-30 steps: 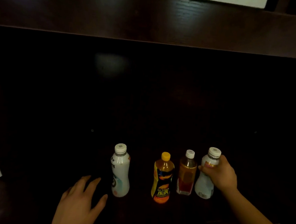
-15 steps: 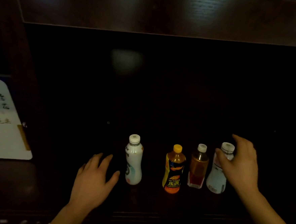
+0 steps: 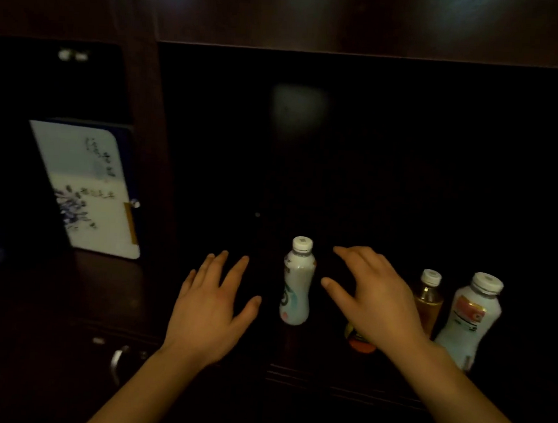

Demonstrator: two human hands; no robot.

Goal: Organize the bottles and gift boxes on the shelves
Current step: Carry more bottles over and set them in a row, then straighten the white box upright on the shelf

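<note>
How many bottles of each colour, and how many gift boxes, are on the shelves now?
White bottles: 2 (middle bottle, red-labelled bottle)
Orange bottle, mostly hidden: 1
Amber bottle: 1
Gift box: 1
Total: 5

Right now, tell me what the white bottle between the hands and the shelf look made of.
White bottle: probably plastic, opaque, with printed wrap and ribbed cap. Shelf: dark wood or veneer, semi-gloss; faint grain and soft light reflections on its upper board.
</note>
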